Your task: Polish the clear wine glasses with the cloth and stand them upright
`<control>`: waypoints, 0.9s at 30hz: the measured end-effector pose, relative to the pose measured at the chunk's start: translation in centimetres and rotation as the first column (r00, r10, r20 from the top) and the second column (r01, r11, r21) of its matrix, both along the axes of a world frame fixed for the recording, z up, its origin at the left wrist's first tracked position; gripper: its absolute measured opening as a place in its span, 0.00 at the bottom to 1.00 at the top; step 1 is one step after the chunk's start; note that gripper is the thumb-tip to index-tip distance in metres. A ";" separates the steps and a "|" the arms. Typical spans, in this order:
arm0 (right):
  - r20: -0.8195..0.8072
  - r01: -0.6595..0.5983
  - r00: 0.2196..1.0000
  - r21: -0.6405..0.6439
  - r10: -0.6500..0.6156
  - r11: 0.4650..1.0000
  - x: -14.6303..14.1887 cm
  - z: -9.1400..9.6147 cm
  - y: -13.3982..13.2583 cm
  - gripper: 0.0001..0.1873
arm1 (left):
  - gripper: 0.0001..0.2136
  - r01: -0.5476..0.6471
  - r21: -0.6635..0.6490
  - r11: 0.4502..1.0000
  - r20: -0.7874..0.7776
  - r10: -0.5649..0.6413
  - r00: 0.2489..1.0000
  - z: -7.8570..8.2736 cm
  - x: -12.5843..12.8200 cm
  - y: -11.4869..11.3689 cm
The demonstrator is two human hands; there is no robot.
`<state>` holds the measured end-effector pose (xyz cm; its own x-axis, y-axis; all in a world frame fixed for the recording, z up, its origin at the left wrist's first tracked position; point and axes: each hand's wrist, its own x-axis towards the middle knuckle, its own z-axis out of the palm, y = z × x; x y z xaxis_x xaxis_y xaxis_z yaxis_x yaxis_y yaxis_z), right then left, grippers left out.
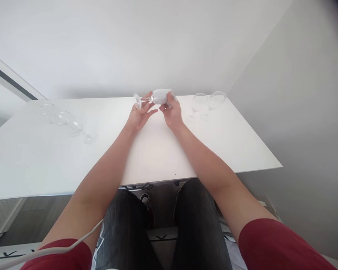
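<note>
Above the far part of the table, a stemmed glass [146, 99] lies sideways in the air, its foot to the left and its bowl to the right. My left hand [139, 117] supports it by the stem near the foot, thumb and fingers around it. A thin white cloth [162, 96] covers or fills the bowl; I cannot tell whether it is inside, outside or both. My right hand [173, 114] grips the cloth at the rim end of the bowl, with the thumb on top. Part of the rim is hidden by those fingers.
Two stemmed glasses [199, 102] stand at the far right of the white table [157, 150]. More clear glasses [73, 125] are on its left side, faint against the white. A wall [146, 45] rises behind; a white cable [70, 247] crosses near my left arm.
</note>
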<state>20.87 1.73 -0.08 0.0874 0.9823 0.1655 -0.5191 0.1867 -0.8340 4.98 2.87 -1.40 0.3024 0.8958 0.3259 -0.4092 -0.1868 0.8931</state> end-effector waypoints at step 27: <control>0.267 0.347 0.879 0.210 -0.395 0.914 -0.5 0.0 -0.4 0.18 | 0.11 -0.127 -0.117 0.985 0.049 0.133 0.990 -0.2 0.0 0.6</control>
